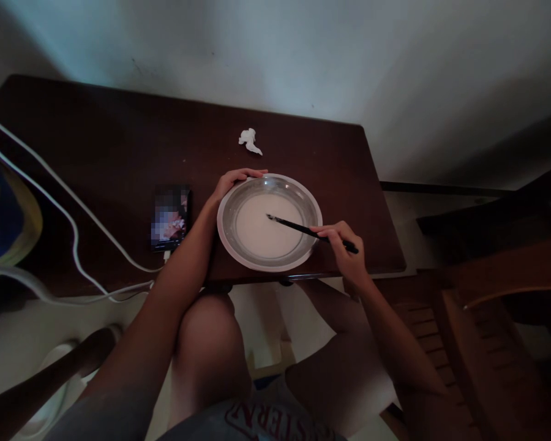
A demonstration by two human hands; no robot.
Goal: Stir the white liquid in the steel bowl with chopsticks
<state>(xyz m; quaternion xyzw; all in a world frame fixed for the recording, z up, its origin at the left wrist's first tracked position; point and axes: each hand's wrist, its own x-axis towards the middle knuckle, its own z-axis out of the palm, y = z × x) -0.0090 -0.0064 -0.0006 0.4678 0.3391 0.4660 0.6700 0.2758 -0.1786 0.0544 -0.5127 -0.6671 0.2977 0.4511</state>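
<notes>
Dark wooden surface (353, 177) is carrying a metal bowl (226, 240) of whitish liquid (264, 239) near its near edge, left hand (236, 179) holding the far-left rim, right hand (348, 250) gripping a black utensil (294, 225) above it.

The screen of the phone (169, 220) is pixelated; the left edge cuts off a yellow-and-blue object (11, 214) and white cables (30, 283). The tip of the black utensil (298, 227) is too small to identify.

Crumpled tissue (248, 140) on dark table (119, 135); phone (170, 220) (screen lit), white cable (166, 255) attached.
</notes>
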